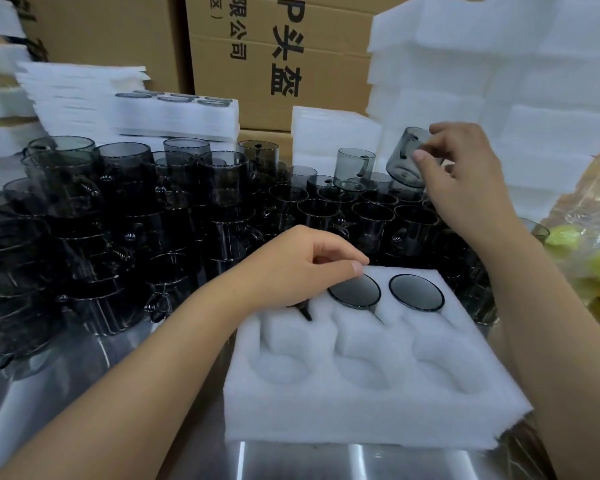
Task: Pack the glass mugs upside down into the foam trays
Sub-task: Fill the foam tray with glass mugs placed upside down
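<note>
The right hand point(465, 181) is gripping a tilted glass mug point(406, 164), beyond and right of the foam tray point(371, 420), whose near-row pockets point(364, 372) are standing empty. The left hand point(302, 268) is curling over the far-left corner; whether it grips anything cannot be told.

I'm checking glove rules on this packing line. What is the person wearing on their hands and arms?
Nothing that shows. The left hand and right hand are bare: no gloves, no rings. The left forearm and right forearm are uncovered as far as the frame reaches, with no sleeve, watch or wristband in view. The thumbnails that show look short and unpainted.
</note>
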Tool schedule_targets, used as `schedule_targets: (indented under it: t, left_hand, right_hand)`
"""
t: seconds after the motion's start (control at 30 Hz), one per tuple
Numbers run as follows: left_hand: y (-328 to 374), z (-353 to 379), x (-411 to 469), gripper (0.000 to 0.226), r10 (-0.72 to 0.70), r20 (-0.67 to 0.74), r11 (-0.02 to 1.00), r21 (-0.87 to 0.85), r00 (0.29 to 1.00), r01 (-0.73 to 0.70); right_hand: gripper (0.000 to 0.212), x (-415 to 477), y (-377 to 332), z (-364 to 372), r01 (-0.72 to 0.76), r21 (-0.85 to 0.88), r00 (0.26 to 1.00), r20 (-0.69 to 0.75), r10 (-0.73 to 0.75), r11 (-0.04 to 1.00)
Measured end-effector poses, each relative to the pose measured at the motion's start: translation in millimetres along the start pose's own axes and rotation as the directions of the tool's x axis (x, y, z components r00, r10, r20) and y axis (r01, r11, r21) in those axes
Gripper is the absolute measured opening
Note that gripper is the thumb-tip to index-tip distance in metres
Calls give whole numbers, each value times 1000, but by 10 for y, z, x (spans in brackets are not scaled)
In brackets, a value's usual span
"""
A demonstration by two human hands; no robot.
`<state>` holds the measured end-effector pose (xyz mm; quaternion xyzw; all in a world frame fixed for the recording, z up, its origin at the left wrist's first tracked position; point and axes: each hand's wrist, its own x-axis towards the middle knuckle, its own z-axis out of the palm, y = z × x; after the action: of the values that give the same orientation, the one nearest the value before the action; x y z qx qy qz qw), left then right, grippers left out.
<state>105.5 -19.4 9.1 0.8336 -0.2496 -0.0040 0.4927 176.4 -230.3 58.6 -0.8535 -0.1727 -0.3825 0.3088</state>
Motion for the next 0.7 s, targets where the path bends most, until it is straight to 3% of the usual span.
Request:
schedule_targets:
  t: [0.07, 0.23, 0.33, 0.53, 0.7]
  left_hand:
    - [27, 7, 9, 15, 0, -32, 998, -63, 999, -2]
    - [99, -6, 70, 45, -144, -121, 935, -342, 982, 95]
    - [83, -32, 80, 53, -148, -154, 914, -398, 977, 76]
    - [89, -36, 43, 25, -124, -180, 930, -365, 976, 51]
    - [71, -29, -49, 37, -49, -232, 971, -238, 971, -7]
  right_hand:
    - [4, -127, -205, -16, 72, 101, 997, -21, -70, 992]
    - [7, -467, -533, 79, 207, 283, 973, 45, -228, 937]
    - [12, -502, -522, 77, 242, 348, 954, 83, -287, 906]
    - [51, -508, -444, 70, 51, 456, 930, 302, -208, 889]
    - [52, -471, -424, -44, -17, 529, 902, 375, -216, 848]
